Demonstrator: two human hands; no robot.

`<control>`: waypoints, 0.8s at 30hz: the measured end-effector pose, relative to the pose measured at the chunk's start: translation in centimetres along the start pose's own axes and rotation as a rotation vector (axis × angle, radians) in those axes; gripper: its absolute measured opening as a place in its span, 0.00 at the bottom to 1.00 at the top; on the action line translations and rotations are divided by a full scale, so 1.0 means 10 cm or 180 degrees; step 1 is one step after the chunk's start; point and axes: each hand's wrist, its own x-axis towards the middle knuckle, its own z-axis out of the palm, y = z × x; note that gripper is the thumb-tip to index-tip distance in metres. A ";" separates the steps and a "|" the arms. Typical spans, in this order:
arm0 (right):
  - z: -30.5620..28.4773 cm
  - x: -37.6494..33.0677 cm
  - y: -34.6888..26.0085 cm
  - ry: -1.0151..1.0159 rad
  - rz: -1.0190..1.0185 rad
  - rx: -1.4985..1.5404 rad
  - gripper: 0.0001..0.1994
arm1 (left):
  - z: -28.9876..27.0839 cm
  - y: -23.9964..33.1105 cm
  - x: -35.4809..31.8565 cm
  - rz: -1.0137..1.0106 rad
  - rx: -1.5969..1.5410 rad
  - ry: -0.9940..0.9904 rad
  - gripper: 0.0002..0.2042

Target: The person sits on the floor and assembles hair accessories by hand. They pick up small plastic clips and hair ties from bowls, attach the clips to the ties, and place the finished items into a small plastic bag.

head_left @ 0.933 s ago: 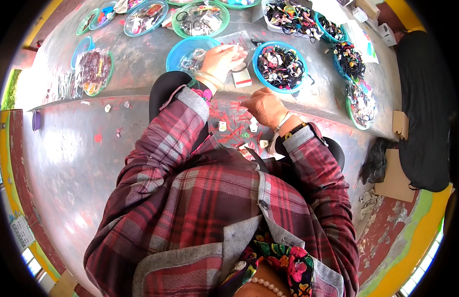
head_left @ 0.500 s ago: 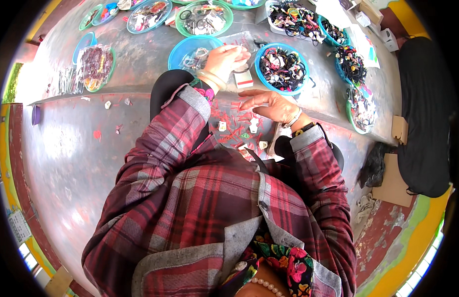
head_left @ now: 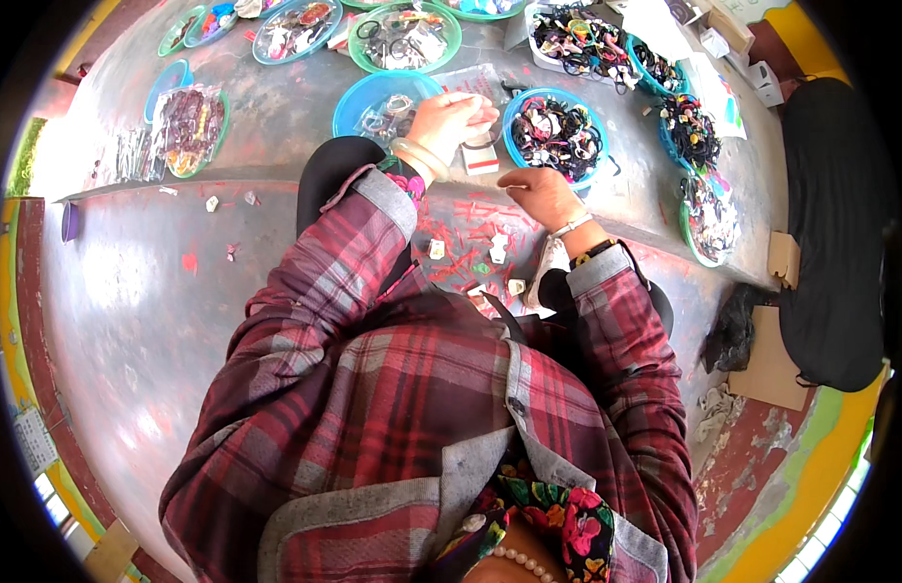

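My left hand (head_left: 449, 121) reaches forward over the rim of a blue bowl (head_left: 359, 97) of hair ties. Its fingers curl on a small white card (head_left: 480, 161) with a red strip, just below a clear plastic bag (head_left: 470, 80). A pale bangle sits on that wrist. My right hand (head_left: 540, 192) hovers at the near edge of another blue bowl (head_left: 553, 131) heaped with dark hair ties. Its fingers are pinched together, and I cannot make out anything between them. Small paper scraps (head_left: 498, 248) lie on the red-marked floor beneath both hands.
Several more bowls of hair accessories ring the far side: a green bowl (head_left: 404, 37), a white tray (head_left: 577, 44) and bowls at right (head_left: 689, 131). A packet of dark beads (head_left: 187, 126) lies at left. A person in black (head_left: 835, 223) sits at right beside cardboard (head_left: 767, 364).
My right hand has lifted slightly off the scraps toward the bowl of dark hair ties. My left hand stays on the card by the blue bowl.
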 end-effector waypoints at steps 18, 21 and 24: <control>-0.21 0.15 -0.08 0.1123 0.0165 0.2934 0.02 | 0.15 0.04 -0.07 -0.0814 -0.0377 -0.0588 0.11; -0.25 0.13 -0.12 0.1148 0.0236 0.2949 0.00 | 0.18 0.09 -0.10 -0.0836 -0.0222 -0.0607 0.12; -0.31 0.11 -0.16 0.1080 0.0289 0.2996 0.01 | 0.20 0.12 -0.12 -0.0754 0.0231 -0.0818 0.13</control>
